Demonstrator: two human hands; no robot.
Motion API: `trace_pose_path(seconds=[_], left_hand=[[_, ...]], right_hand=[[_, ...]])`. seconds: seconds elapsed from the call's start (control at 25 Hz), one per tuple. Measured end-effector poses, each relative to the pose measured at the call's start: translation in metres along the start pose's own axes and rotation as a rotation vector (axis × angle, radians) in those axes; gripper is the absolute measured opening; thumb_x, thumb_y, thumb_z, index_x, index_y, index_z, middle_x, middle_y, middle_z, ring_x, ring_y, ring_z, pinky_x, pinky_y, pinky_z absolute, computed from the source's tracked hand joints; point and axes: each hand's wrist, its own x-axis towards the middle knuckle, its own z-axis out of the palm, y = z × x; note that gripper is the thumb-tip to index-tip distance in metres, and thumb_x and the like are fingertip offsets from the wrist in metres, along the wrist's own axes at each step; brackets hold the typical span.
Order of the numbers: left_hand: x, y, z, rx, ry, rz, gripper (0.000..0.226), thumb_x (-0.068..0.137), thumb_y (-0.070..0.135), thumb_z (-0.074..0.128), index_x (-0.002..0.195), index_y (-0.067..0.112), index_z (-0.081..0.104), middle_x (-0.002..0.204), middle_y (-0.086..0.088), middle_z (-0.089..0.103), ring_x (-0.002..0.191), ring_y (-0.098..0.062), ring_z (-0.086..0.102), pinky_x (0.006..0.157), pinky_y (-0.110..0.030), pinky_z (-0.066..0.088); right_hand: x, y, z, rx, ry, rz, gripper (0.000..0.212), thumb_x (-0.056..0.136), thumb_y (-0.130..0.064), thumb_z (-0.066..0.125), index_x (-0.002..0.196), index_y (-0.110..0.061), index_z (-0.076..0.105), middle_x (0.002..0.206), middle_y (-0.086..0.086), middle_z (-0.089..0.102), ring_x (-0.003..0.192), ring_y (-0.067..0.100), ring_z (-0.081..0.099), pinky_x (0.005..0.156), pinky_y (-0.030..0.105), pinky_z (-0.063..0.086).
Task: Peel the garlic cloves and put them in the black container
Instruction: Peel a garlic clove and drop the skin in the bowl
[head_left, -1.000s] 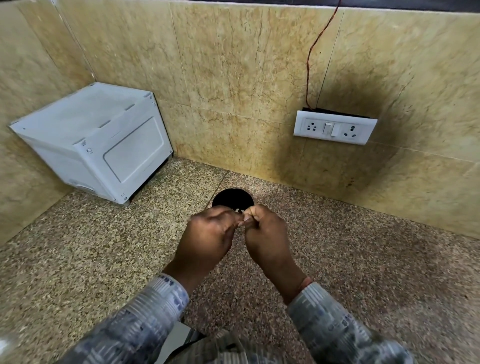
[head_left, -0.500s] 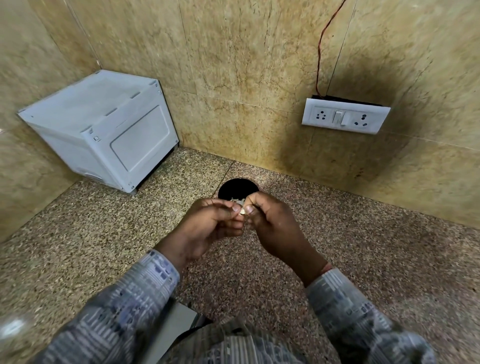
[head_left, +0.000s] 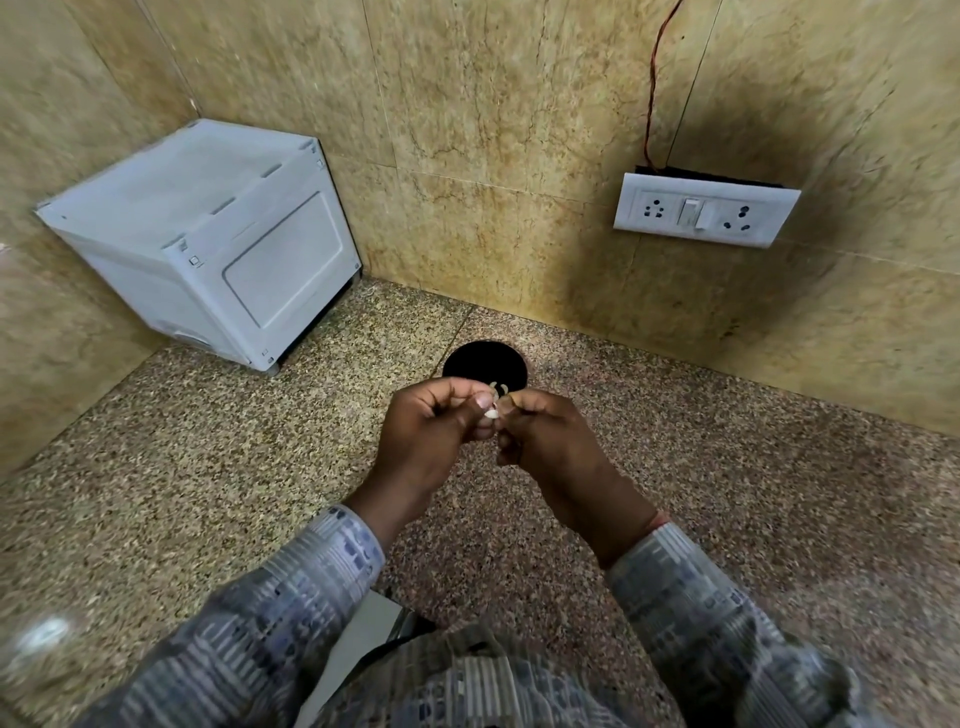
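Observation:
A small pale garlic clove is pinched between the fingertips of both hands, just in front of the black container. My left hand holds it with thumb and curled fingers from the left. From the right, my right hand pinches the same clove. The round black container sits on the speckled counter near the back wall, its near rim hidden by my fingers. A pale clove lies inside it near the front.
A white box-shaped appliance stands in the left corner against the tiled wall. A white switch and socket plate with a red wire hangs on the back wall at right. Speckled granite counter stretches on both sides.
Both hands stay together at the clove in front of the container. The clove shows more between the fingertips. The view has tilted slightly.

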Motion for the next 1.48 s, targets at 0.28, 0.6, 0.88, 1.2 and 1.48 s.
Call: trace_pose_path(seconds=[0.28,0.6,0.88,1.2,1.48], left_hand=[[0.002,-0.004,-0.016,0.225,0.004,0.054,0.027,0.084,-0.001,0.079,0.1,0.02,0.081,0.095,0.004,0.08,0.093,-0.009,0.075,0.087,-0.031,0.061],[0.018,-0.023,-0.051,0.819,-0.106,0.43,0.022,0.091,0.015,0.077,0.112,0.022,0.08,0.096,0.009,0.079,0.074,0.009,0.066,0.07,-0.005,0.048],[0.043,-0.05,-0.073,0.158,-0.071,-0.231,0.025,0.087,0.0,0.077,0.11,0.009,0.077,0.096,-0.006,0.08,0.092,-0.023,0.078,0.084,-0.042,0.063],[0.066,-0.08,-0.094,-0.213,-0.156,-0.563,0.033,0.088,-0.008,0.069,0.12,-0.001,0.069,0.11,-0.019,0.076,0.103,-0.034,0.074,0.087,-0.037,0.061],[0.075,-0.096,-0.101,-0.113,-0.145,-0.509,0.027,0.09,-0.006,0.07,0.116,0.001,0.072,0.106,-0.016,0.078,0.1,-0.029,0.076,0.084,-0.034,0.063]], right_hand=[[0.005,0.012,0.006,0.067,0.023,0.005,0.018,0.102,0.0,0.053,0.09,-0.003,0.066,0.082,0.013,0.062,0.074,0.017,0.06,0.069,0.032,0.057],[0.027,0.028,0.018,0.187,0.05,0.166,0.017,0.093,-0.004,0.071,0.105,0.007,0.073,0.098,0.023,0.075,0.089,0.029,0.072,0.089,0.043,0.061],[0.049,0.053,0.036,0.228,0.066,0.266,0.01,0.094,0.008,0.063,0.102,0.005,0.069,0.089,0.018,0.071,0.078,0.022,0.071,0.073,0.032,0.062],[0.065,0.083,0.048,0.346,0.071,0.313,0.018,0.1,0.008,0.052,0.096,-0.005,0.064,0.081,0.008,0.067,0.076,0.016,0.066,0.074,0.031,0.061],[0.072,0.097,0.052,0.358,0.147,0.325,0.02,0.097,0.012,0.053,0.107,0.009,0.069,0.106,0.025,0.073,0.1,0.034,0.071,0.097,0.04,0.06]])
